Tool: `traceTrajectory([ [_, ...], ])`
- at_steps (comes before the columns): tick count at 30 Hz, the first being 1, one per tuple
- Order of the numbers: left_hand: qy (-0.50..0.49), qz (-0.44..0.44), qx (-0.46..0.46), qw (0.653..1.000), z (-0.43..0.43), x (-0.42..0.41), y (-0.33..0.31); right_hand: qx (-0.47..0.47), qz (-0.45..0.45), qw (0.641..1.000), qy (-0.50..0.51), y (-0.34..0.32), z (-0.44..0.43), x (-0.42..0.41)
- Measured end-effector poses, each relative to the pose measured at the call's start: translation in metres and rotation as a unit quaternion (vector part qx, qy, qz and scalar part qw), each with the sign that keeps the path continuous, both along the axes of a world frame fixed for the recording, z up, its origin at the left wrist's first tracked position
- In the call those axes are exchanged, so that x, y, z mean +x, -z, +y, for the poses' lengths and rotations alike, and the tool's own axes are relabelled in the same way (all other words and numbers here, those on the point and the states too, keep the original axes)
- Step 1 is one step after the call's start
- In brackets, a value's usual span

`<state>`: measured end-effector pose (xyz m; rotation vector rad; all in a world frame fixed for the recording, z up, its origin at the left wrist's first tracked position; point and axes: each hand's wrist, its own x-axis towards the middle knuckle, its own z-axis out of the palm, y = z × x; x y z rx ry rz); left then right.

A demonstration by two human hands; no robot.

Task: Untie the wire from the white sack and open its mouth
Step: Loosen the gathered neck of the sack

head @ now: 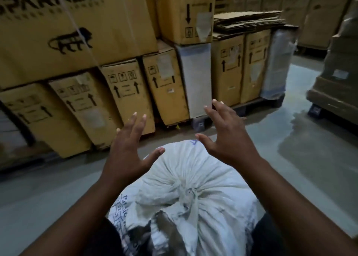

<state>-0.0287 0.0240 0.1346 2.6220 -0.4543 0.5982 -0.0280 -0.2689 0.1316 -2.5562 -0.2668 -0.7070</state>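
Observation:
A full white sack (209,180) with blue print stands on the floor right below me, between my legs. Its mouth is gathered into a tight bunch at the top, and a thin metal wire (187,207) shows at the knot. My left hand (127,149) hovers over the sack's far left shoulder, fingers spread and holding nothing. My right hand (224,137) hovers over the far right shoulder, fingers also spread and empty. Neither hand touches the tied bunch.
Rows of yellow cardboard boxes (126,89) on pallets stand close ahead, some leaning. Flattened cardboard (248,21) lies on top of the right stack. A wrapped pallet (337,85) stands at the right. The grey floor (290,143) runs between them, with a dark patch.

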Motion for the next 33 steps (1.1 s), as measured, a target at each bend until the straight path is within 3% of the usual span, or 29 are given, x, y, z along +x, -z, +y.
traceTrajectory([
  [6,-0.030,-0.010,-0.001,1.000,0.019,-0.003,0.002,-0.002,0.015,1.000,-0.025,-0.007,0.048,0.001],
  [10,-0.005,-0.028,0.009,1.000,0.018,-0.021,0.017,0.058,0.072,0.995,-0.046,0.008,0.057,-0.033],
  [13,0.015,-0.014,0.007,1.000,0.015,-0.044,0.042,0.050,0.132,0.986,-0.090,0.036,0.064,-0.071],
  [17,0.032,0.052,0.054,0.997,0.006,-0.064,0.083,-0.029,0.247,0.963,-0.104,0.080,0.080,-0.110],
  [20,0.043,0.128,0.144,0.980,0.003,-0.069,0.104,-0.110,0.320,0.934,-0.115,0.105,0.086,-0.119],
  [26,0.028,0.200,0.188,0.961,0.012,-0.071,0.119,-0.272,0.279,0.906,-0.164,0.133,0.078,-0.108],
  [33,0.029,0.183,0.136,0.973,0.001,-0.027,0.131,-0.331,0.331,0.867,-0.172,0.141,0.048,-0.059],
])
